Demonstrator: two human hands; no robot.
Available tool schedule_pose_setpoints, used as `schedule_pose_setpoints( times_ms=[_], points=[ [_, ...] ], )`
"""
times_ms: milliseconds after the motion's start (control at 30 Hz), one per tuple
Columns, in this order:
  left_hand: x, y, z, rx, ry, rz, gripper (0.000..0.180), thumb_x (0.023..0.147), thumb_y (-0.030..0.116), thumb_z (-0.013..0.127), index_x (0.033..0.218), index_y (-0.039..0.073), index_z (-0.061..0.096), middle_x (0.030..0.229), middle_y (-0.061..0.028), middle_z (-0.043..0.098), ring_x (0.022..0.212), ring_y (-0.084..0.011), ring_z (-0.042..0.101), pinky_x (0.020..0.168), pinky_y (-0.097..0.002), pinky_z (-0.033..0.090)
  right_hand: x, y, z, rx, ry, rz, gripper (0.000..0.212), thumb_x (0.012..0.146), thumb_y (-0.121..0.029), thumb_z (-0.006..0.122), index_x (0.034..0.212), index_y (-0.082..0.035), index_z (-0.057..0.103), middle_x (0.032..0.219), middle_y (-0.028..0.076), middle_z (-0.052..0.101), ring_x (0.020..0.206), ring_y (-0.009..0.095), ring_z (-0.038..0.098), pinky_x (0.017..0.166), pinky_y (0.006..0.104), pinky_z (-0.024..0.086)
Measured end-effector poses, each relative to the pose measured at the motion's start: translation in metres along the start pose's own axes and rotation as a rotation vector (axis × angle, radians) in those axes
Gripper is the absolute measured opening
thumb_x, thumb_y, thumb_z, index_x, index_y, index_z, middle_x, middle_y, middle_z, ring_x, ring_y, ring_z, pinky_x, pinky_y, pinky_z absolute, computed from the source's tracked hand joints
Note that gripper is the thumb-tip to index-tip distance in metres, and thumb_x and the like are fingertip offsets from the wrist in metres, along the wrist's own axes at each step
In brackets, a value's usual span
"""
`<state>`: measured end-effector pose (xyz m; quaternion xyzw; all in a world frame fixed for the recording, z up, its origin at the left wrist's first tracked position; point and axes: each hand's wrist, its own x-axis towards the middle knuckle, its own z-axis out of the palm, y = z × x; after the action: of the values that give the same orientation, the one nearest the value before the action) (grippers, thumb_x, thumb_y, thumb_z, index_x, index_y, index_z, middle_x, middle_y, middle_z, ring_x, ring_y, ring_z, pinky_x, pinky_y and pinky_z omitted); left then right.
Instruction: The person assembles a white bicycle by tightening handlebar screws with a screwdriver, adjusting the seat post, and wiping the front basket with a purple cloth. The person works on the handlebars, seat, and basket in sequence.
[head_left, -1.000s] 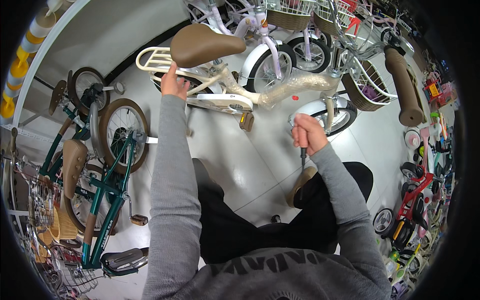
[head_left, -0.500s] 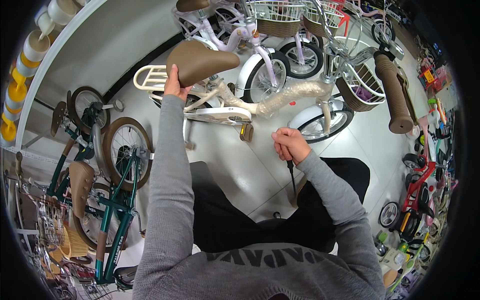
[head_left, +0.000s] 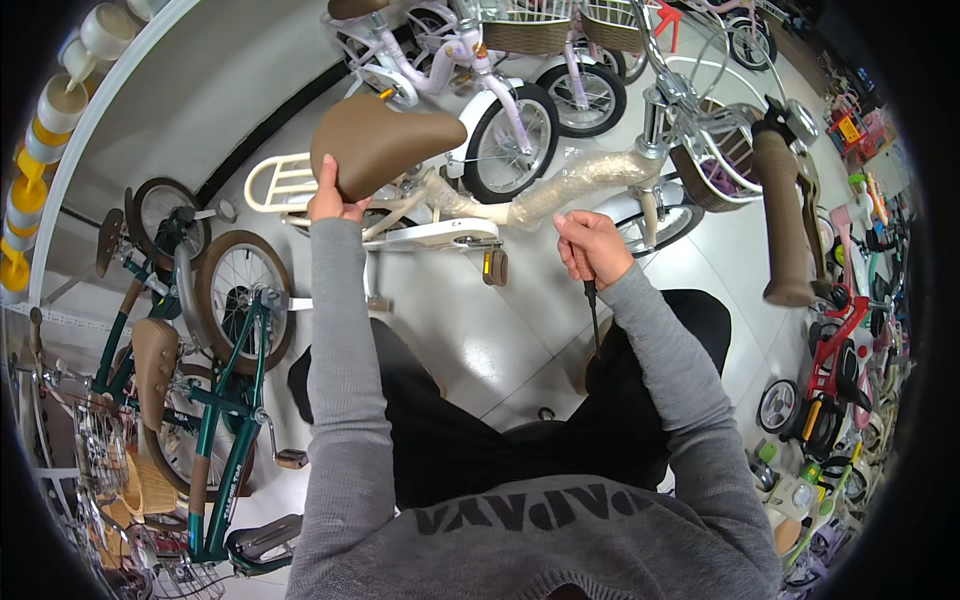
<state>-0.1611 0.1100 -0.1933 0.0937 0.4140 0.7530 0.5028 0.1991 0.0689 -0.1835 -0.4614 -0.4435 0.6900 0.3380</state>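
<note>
A small cream bicycle [head_left: 425,236] stands across in front of me, its frame tube covered in clear bubble wrap [head_left: 580,185]. My left hand [head_left: 335,197] grips the rear edge of its brown saddle [head_left: 385,143], above the cream rear rack [head_left: 270,186]. Closed around a screwdriver [head_left: 594,315] is my right hand [head_left: 592,246]; the dark handle and thin shaft point down toward my right leg. That hand is off the bicycle, near its front wheel [head_left: 660,228]. On the right side the brown handlebar grip [head_left: 783,220] stands closest to me.
A dark green bicycle [head_left: 225,430] with brown tyres stands at the left. Lilac children's bicycles [head_left: 445,65] with baskets line the far side. Along the right are a red ride-on toy [head_left: 835,350] and other small wheeled toys. A white wall [head_left: 230,90] rises at the far left.
The saddle and bicycle appear slightly further left, partly as my view has shifted. My right hand has risen a little with the screwdriver, its fingers somewhat looser. My left hand keeps hold of the saddle.
</note>
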Motion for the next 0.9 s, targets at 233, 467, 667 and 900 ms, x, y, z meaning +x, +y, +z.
schedule_pose_setpoints(
  times_ms=[233,467,667,900],
  points=[
    [-0.04,-0.013,0.004,-0.027,-0.045,-0.061,0.043,0.089,0.025,0.063,0.125,0.005,0.047,0.124,-0.0128,0.054,0.113,-0.0315,0.053,0.093,-0.0541,0.045,0.007,0.015,-0.004,-0.215,0.068,0.089,0.041,0.089,-0.034,0.059,0.059,-0.008,0.049,0.052,0.002,0.05,0.035,0.008,0.038,0.032,0.0232,0.03],
    [-0.041,-0.007,0.0,-0.015,-0.145,-0.166,0.04,0.089,0.014,0.062,0.123,0.001,0.047,0.124,-0.0175,0.053,0.116,-0.0355,0.051,0.096,-0.0567,0.045,0.047,0.077,0.03,-1.148,0.069,0.036,0.028,0.081,-0.029,0.061,0.093,-0.004,0.067,0.094,0.014,0.068,0.089,0.033,0.064,0.08,0.0418,0.052],
    [-0.027,0.0,-0.005,0.108,-0.197,-0.148,0.038,0.089,0.016,0.062,0.122,0.002,0.049,0.124,-0.0152,0.055,0.114,-0.0329,0.054,0.095,-0.0536,0.046,0.053,0.14,0.062,-1.22,0.098,0.22,0.061,0.076,-0.039,0.069,0.119,-0.002,0.047,0.103,0.019,0.064,0.094,0.033,0.064,0.081,0.0415,0.052],
    [-0.016,0.002,0.013,0.13,-0.166,-0.048,0.039,0.087,0.015,0.065,0.118,-0.003,0.05,0.115,-0.0173,0.058,0.101,-0.0316,0.06,0.083,-0.0515,0.052,0.068,0.165,0.07,-1.413,0.288,0.016,0.043,0.079,-0.015,0.061,0.115,0.0,0.042,0.092,0.021,0.065,0.073,0.034,0.067,0.067,0.0394,0.054]
  ],
)
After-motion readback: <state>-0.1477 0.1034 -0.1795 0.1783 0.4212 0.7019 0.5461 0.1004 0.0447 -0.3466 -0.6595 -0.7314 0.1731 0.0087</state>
